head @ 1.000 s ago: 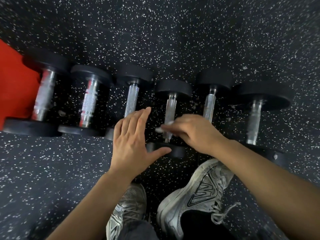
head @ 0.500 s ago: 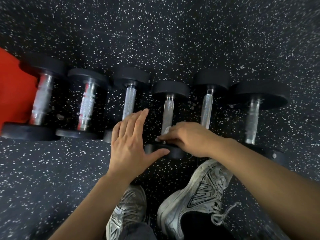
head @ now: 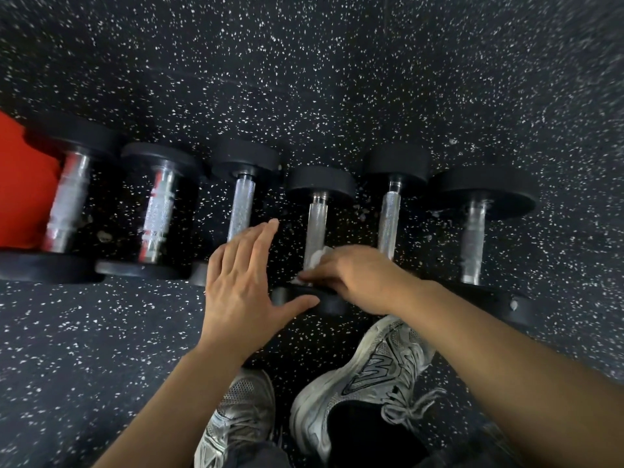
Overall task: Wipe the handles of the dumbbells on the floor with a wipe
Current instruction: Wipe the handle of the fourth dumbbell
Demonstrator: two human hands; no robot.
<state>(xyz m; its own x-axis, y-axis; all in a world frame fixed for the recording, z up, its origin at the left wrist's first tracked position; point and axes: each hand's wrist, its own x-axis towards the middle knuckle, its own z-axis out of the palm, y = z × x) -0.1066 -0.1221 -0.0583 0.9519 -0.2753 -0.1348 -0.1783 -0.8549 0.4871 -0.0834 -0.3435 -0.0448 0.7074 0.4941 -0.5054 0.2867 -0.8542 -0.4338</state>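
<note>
Several black dumbbells with chrome handles lie side by side on the speckled floor. My right hand (head: 354, 276) is closed around the near end of the fourth dumbbell's handle (head: 316, 224), with a white wipe (head: 319, 256) bunched under the fingers against the metal. My left hand (head: 241, 282) hovers flat with fingers apart over the near end of the third dumbbell (head: 241, 204). Its thumb reaches toward the fourth dumbbell's near weight head (head: 305, 298). It holds nothing.
Two larger dumbbells (head: 158, 211) lie at the left beside a red mat (head: 23, 197). Two more (head: 472, 228) lie to the right of my right hand. My grey sneakers (head: 364, 376) stand just behind the row on the black rubber floor (head: 337, 79).
My right hand has slid with the wipe down the fourth handle toward its near end. My left hand has hardly shifted.
</note>
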